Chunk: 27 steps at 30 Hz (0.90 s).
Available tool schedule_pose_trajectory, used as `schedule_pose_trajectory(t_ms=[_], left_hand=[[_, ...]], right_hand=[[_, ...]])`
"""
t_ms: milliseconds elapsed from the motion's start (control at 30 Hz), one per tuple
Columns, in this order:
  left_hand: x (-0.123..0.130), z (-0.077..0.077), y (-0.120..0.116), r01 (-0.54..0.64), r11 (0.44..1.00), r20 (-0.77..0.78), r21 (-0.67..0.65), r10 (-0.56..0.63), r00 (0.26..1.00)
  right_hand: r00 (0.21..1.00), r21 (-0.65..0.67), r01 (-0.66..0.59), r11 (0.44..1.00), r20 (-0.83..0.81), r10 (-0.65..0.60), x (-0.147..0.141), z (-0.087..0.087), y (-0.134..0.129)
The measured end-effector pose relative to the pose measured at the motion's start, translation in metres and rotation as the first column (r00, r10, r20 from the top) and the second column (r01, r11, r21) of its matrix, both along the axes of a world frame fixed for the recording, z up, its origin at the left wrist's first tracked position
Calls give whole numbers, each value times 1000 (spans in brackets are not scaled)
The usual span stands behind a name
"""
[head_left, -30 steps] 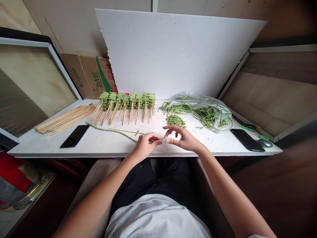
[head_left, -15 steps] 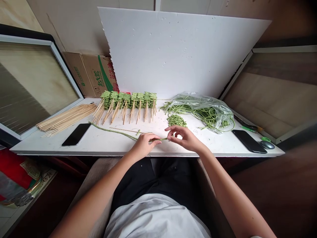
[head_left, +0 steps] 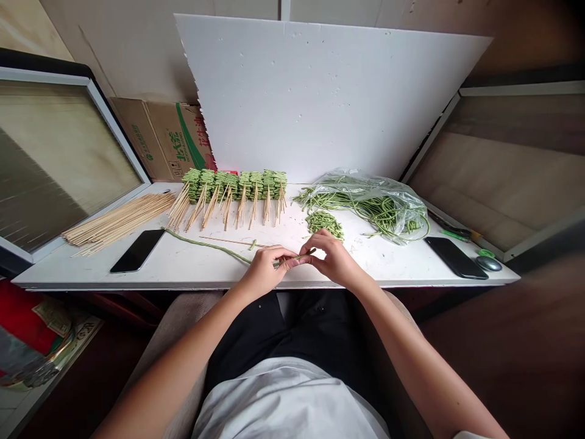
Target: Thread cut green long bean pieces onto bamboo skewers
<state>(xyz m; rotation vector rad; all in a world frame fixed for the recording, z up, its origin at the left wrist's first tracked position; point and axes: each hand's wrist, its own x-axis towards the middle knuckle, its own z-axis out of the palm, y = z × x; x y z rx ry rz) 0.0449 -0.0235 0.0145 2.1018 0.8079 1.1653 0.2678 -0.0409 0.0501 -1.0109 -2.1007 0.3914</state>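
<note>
Plainly, green Chinese carton lettering (head_left: 172, 146)

**Printing on the box**

The box (head_left: 150, 143) shows bold green characters reading 北大荒 beside a green band (head_left: 189, 137). Characters at the band's right end seem to read 花生油, but are uncertain. Green print on the box's left end is too small to read.

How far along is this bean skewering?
Done: a row of loaded skewers, packed with cut bean pieces. In hand: one long bean, between the left hand and right hand. Remaining: the beans in the plastic bag, a small cut pile, and the bundle of bare skewers.
</note>
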Motion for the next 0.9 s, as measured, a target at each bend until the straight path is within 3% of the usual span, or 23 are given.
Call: schedule_pose_trajectory(t_ms=[233,433,633,900], left_hand=[[4,-1,-3,47,984,15,-170,-45,999],[2,0,-2,-15,998,-18,-65,14,1000],[3,-1,-2,-74,997,-78,17,75,994],[-3,-3,8,-36,996,-59,-85,31,998]], right_hand=[[1000,62,-3,998,-19,4,-5,-9,2],[993,158,110,981,16,-114,-12,-17,2],[996,92,79,993,-46,-75,-23,-19,-4],[977,20,-25,999,-210,28,-19,-13,-6]])
